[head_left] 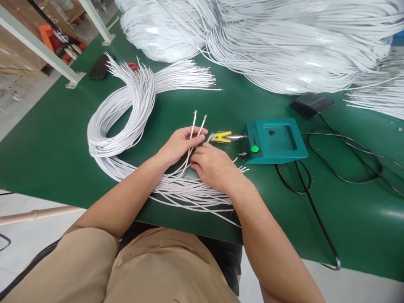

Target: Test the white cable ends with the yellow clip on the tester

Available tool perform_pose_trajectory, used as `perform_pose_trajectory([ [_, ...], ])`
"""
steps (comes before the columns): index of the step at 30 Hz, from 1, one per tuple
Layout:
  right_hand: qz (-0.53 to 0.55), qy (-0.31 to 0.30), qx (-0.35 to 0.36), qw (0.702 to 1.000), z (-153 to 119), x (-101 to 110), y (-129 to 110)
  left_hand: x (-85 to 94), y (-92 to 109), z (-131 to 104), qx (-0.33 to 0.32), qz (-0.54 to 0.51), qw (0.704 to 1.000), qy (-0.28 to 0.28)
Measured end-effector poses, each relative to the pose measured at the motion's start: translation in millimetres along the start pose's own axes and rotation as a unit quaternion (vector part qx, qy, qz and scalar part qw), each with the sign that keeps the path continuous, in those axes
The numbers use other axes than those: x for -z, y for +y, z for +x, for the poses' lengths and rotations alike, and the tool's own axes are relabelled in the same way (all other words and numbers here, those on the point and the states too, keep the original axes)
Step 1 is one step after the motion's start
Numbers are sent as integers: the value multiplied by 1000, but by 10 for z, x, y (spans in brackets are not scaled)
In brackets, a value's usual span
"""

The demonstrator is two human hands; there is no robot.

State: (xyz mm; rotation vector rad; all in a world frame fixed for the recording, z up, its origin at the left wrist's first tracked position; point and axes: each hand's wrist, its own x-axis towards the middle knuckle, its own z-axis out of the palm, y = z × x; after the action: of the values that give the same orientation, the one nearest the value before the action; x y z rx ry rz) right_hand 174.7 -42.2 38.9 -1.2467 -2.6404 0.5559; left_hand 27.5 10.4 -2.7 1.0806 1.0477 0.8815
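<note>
Pinched in the left hand's (pixel 179 145) grip were two white wires (pixel 196 126), tips up by the yellow clip (pixel 221 136). Over the desk (pixel 50 143), the right hand (pixel 213 165) pressed flat on loose wires (pixel 189 191), holding none. Thin wires could slip and tangle.

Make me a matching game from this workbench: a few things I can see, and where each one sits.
Things:
1. teal plastic box with a green button
2. yellow clip
3. flat black pedal
4. two white wires with metal tips

Places:
A. held up in the left hand
B. beside the huge white wire heap, behind the box
C. at the box's left side, on a metal probe
D. right of the right hand, on the green mat

Pairs: 1-D, 2-C, 3-B, 4-A
</note>
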Motion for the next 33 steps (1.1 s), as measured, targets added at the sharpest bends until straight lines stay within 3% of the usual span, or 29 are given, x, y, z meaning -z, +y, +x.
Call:
perform_pose_trajectory([
  [3, 64, -63, -67, 994, 0, 25, -22, -5, 33, -17, -2, -6, 1000, 11],
  [5, 144, -62, -117, 981, -7, 78, 31, -12, 46, -30, -10, 0, 1000, 12],
  [6, 176, -25, -146, 973, -9, 104, 74, -15, 45, -34, -16, 6, 1000, 10],
  [8, 232, 106, -210, 944, -7, 137, 174, -19, 29, -38, -39, 24, 999, 6],
  [10, 298, 224, -262, 890, 1, 141, 261, -29, 1, -39, -66, 54, 996, 3],
  [11, 331, 253, -279, 865, 8, 133, 293, -39, -12, -41, -76, 71, 995, 4],
  [13, 373, 271, -293, 837, 21, 106, 328, -70, -32, -53, -89, 100, 991, 2],
  [19, 426, 321, -278, 799, 41, 76, 307, -165, -26, -115, -112, 130, 985, -18],
  [26, 507, 292, -225, 779, 42, 135, 260, -171, 15, -99, -121, 36, 992, -12],
  [33, 672, 226, -233, 666, 60, 119, 296, -184, -2, -91, -125, 10, 991, -38],
])
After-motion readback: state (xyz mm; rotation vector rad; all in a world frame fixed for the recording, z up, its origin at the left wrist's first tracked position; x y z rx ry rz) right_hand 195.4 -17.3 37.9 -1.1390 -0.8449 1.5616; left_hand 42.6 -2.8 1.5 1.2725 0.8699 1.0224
